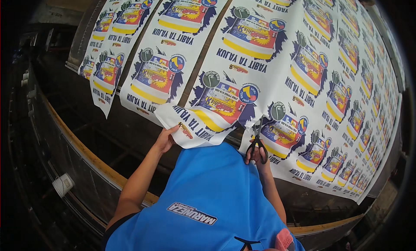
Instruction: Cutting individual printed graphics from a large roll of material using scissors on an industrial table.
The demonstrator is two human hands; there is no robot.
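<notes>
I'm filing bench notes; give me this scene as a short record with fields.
Left hand: holding the near corner of a printed strip
Right hand: holding black scissors
Blades: pointing away from the person, at the cut edge
Right side: wide printed sheet
Left side: separate printed strips, gaps between
Far left: white bucket

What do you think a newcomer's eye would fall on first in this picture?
Most likely the large white sheet, covered in rows of colourful printed emblems and filling much of the upper right. Next might come the black-handled scissors in the right hand, just right of centre at the sheet's near edge, while the left hand holds a curling corner. The bright blue garment at lower centre also stands out.
</notes>
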